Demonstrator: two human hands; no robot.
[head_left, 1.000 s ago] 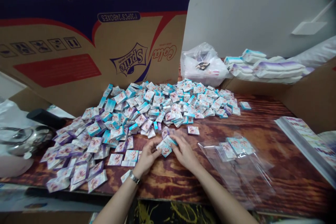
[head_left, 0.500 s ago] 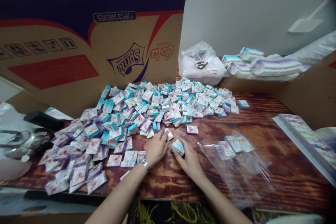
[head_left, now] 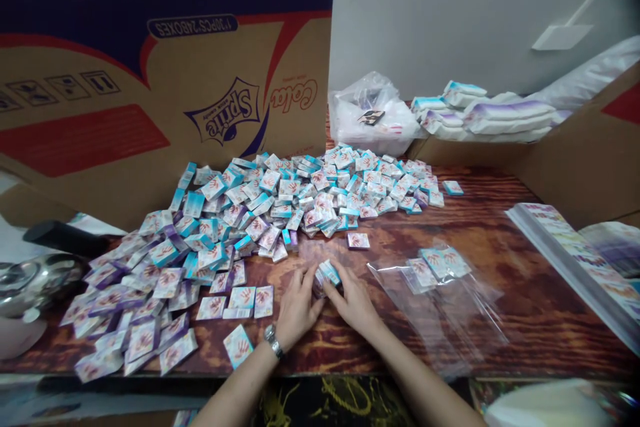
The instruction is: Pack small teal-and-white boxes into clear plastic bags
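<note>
A short stack of small printed boxes (head_left: 327, 273) is held between my two hands just above the wooden table (head_left: 345, 353). My left hand (head_left: 300, 303), with a silver wristwatch (head_left: 273, 340), closes on the stack's left side. My right hand (head_left: 353, 300) grips it from the right, thumb across the front. How many boxes are in the stack I cannot tell. Beyond my hands spreads a big heap of white, blue and purple boxes (head_left: 280, 193). One single box (head_left: 358, 240) lies apart, and another box (head_left: 239, 345) rests beside my left forearm.
Clear plastic bags (head_left: 455, 320) lie to the right, with several boxes (head_left: 440, 261) on or in them. Farther right is a stack of printed sheets (head_left: 575, 260). A large carton (head_left: 200, 80) stands behind the heap; a metal kettle-like object (head_left: 45, 277) is at the left.
My left hand has drawn back from the heap's near edge and met the right hand at the stack. The camera view has shifted slightly to the right.
</note>
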